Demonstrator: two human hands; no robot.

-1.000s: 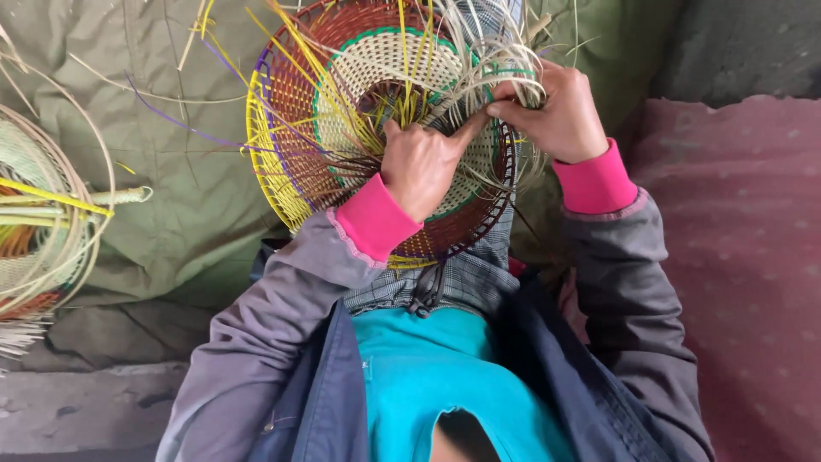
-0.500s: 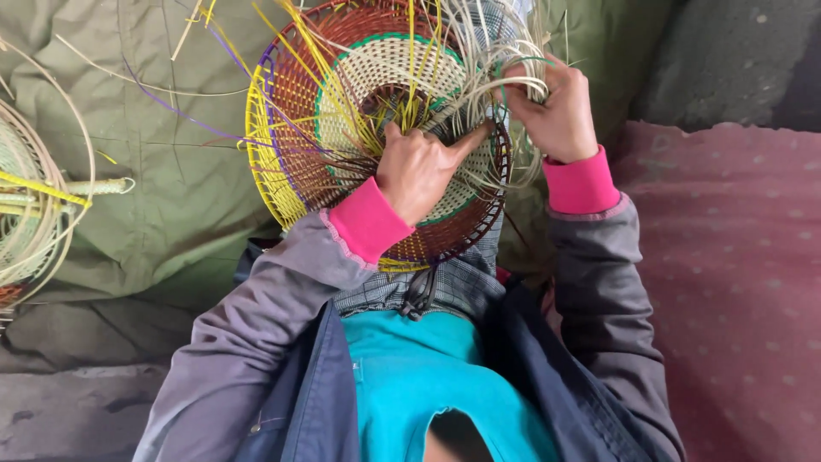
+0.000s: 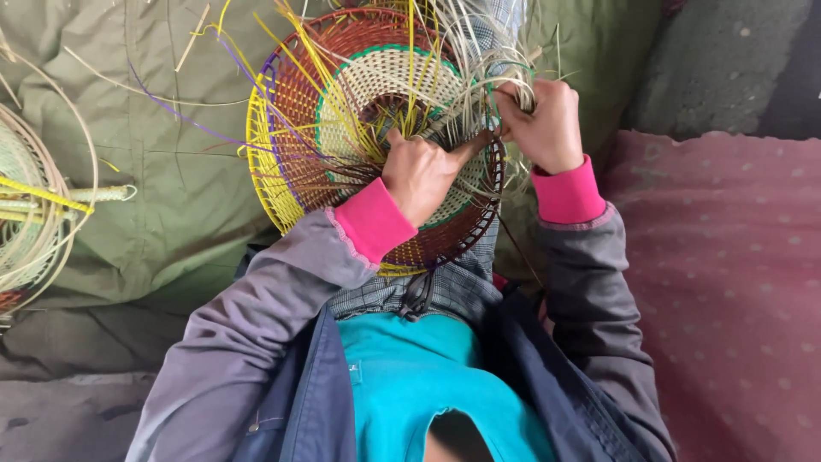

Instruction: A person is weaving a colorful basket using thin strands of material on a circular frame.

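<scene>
woven basket (image 3: 376, 128) | left hand (image 3: 423, 171) centre | right hand (image 3: 543, 124) grips strands (image 3: 479, 51) at rim

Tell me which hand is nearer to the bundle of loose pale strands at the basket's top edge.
Right. The right hand grips the pale strand bundle at the woven basket's upper rim. The left hand lies lower, pressed on the basket's centre, thumb reaching toward the right hand.

Light: I see soft, even daylight, moderately bright.
Shadows: faint, under the left hand (image 3: 421, 171) on the woven basket (image 3: 376, 77).
Glare: none.
Focus: sharp at centre; loose strands slightly blurred.
Edges: mild wide-angle stretch.
</scene>
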